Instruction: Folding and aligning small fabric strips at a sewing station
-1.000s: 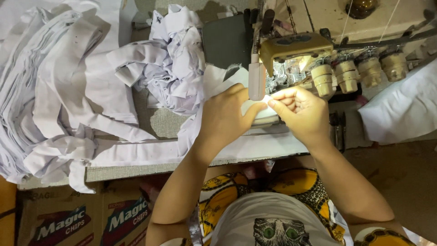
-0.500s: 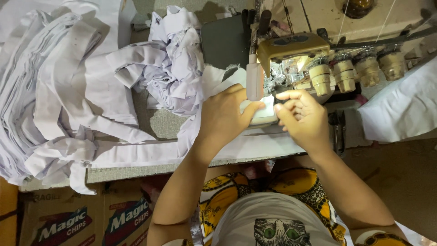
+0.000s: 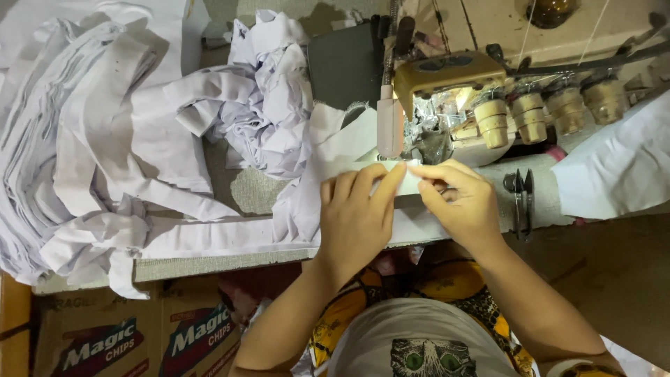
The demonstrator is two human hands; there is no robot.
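Both hands press a white cloth strip [image 3: 349,150] at the sewing machine [image 3: 447,91]: left hand [image 3: 356,216] fingers flat, right hand [image 3: 464,202] fingers pinching its edge.

Both forearms reach forward, left hand [image 3: 356,216] flat with fingers extended, right hand [image 3: 462,202] beside it, fingertips pinched.

fabric strips [image 3: 105,139] — pale lilac-white | sewing machine [image 3: 447,80] — tan-yellow | thread cones [image 3: 530,115] — beige
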